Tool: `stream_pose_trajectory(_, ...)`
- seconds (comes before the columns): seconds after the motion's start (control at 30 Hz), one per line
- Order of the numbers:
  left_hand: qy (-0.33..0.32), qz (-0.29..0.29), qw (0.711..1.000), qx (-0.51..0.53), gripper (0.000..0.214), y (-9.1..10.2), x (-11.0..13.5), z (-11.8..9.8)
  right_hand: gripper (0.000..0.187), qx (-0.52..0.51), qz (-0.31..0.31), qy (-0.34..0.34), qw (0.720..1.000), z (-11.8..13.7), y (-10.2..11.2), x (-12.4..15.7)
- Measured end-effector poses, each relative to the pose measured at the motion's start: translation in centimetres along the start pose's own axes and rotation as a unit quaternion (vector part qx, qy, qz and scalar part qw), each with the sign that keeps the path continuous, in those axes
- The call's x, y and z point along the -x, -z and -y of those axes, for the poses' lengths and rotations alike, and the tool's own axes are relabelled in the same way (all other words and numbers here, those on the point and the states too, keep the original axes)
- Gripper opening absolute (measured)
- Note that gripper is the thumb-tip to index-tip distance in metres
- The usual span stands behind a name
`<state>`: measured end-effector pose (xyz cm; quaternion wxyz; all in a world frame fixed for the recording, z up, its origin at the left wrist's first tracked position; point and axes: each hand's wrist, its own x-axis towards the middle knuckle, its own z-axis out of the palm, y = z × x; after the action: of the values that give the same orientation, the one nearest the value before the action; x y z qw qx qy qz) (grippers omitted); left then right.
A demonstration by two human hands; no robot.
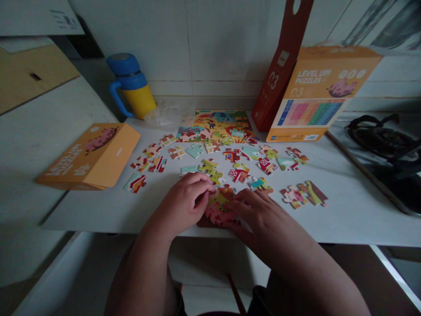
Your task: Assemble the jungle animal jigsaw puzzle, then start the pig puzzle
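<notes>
Both of my hands rest on a small cluster of joined puzzle pieces [219, 210] at the near edge of the white counter [345, 206]. My left hand [186, 199] is curled, its fingers pinched on the cluster's upper left edge. My right hand [259, 213] lies over the cluster's right side, fingers pressed down on it. Several loose colourful puzzle pieces [240, 169] are spread just beyond my hands. A partly built picture [220, 125] lies further back by the wall.
An orange puzzle box lid [92, 156] lies at the left. The orange puzzle box [322, 94] and a red-brown insert [279, 66] lean on the tiled wall. A blue and yellow cup [133, 85] stands at the back left. A gas hob [384, 149] is at the right.
</notes>
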<state>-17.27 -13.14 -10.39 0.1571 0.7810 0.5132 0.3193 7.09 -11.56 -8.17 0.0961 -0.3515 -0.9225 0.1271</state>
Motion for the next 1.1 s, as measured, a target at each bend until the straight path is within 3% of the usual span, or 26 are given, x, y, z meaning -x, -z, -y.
stream_pose_trajectory(0.2,0.002,0.003,1.0,0.001,0.026,0.0,0.0,0.0,0.047,-0.01,-0.008,0.01,1.0,0.0,-0.1,0.2)
stream_pose_trajectory(0.37,0.005,0.005,1.0,0.003,0.026,0.0,-0.1,0.0,0.036,-0.019,-0.015,0.011,1.0,0.0,-0.2,0.0)
stream_pose_trajectory(0.6,-0.003,-0.002,1.0,0.005,0.024,-0.1,-0.1,-0.1,0.043,-0.018,-0.009,-0.001,1.0,0.2,-0.3,-0.2)
stream_pose_trajectory(0.9,-0.002,-0.004,1.0,0.003,0.027,-0.1,-0.1,-0.1,0.032,-0.007,-0.016,0.007,1.0,0.6,-0.5,-0.4)
stream_pose_trajectory(1.1,0.002,-0.012,1.0,-0.001,0.031,0.0,-0.1,-0.1,0.017,-0.043,-0.022,0.012,0.999,-0.6,0.6,0.0)
